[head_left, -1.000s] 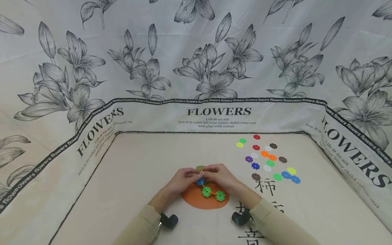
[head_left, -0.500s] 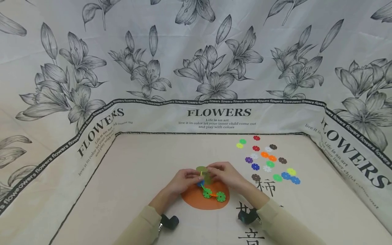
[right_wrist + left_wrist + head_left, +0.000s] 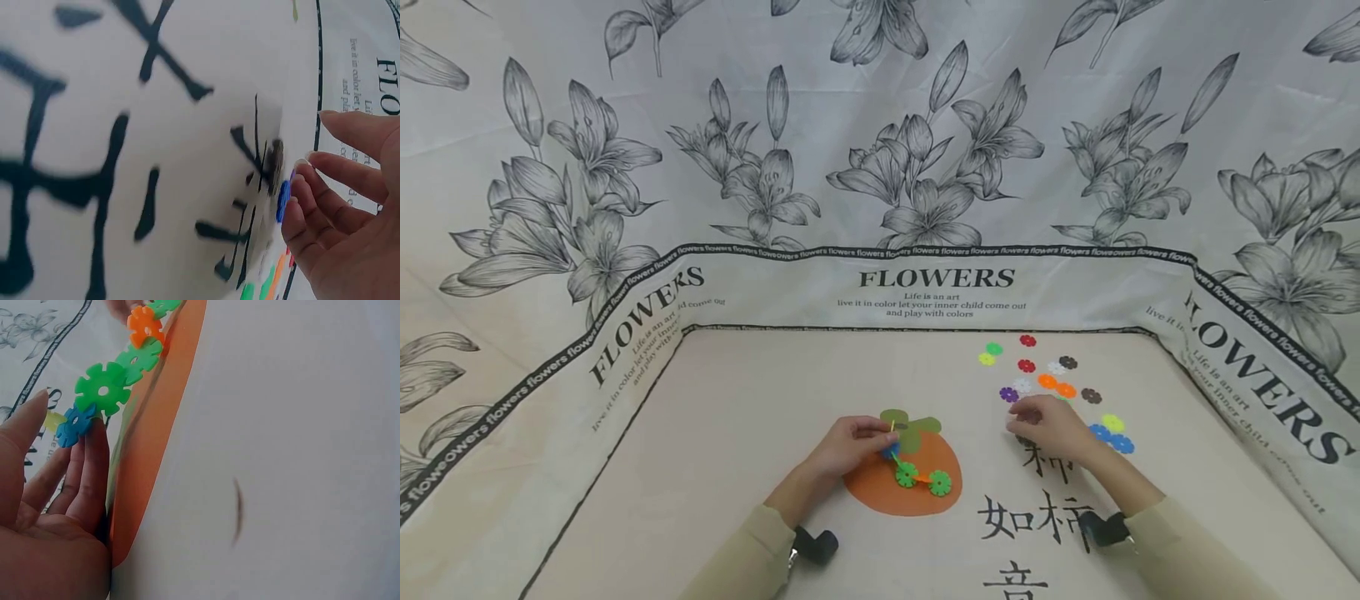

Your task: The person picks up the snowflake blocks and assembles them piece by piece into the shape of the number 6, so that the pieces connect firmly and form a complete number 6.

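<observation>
Left hand pinches linked discs over fruit print, right hand loosely spread, by scattered discs right of print.

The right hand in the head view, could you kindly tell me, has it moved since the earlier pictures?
Yes, the right hand has moved to the right, away from the printed orange shape and toward the loose purple disc.

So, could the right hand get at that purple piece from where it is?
Probably yes: the right hand looks empty and is close to the purple piece, with no other piece visibly lying on top.
</observation>
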`<state>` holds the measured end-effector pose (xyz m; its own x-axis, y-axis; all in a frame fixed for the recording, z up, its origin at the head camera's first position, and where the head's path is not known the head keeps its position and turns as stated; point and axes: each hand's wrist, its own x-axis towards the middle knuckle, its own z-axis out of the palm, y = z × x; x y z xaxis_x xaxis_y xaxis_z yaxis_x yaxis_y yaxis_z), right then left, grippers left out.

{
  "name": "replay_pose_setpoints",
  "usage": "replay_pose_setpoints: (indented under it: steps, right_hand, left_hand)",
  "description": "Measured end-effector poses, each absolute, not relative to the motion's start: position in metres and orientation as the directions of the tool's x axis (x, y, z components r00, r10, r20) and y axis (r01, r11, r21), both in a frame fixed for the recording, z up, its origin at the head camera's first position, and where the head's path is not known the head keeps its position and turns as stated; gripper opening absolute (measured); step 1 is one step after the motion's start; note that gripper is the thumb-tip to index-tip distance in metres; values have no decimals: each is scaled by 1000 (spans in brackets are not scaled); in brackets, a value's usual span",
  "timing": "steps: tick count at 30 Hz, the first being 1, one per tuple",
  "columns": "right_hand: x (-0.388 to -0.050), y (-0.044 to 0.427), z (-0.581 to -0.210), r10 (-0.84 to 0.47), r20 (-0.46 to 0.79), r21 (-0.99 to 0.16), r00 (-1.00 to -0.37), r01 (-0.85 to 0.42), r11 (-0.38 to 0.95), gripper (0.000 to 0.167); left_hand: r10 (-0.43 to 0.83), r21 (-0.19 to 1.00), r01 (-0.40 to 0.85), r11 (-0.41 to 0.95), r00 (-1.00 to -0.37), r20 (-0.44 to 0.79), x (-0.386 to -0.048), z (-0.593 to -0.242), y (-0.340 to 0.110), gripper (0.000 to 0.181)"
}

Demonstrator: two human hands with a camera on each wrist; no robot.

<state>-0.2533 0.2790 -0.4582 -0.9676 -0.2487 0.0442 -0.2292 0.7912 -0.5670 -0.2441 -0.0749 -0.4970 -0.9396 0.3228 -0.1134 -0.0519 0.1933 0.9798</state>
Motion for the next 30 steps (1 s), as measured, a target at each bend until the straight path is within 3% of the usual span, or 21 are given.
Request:
replay_pose_setpoints:
  steps: [7, 18, 30]
  right_hand:
    - [-253, 306, -462, -257, -11, -531, -966, -212, 820, 28]
    - [-252, 306, -462, -247, -63, -592, -967, -163, 789, 17]
    - [-260, 255, -453, -311, -24, -804, -950, -167, 571, 19]
  left_hand:
    - [318, 980, -51, 195, -941, -112, -245, -499, -75, 35]
    - [330, 981, -41, 188, -938, -102, -246, -502, -75, 34]
    - [331, 973, -34, 229, -937, -111, -244, -499, -74, 34]
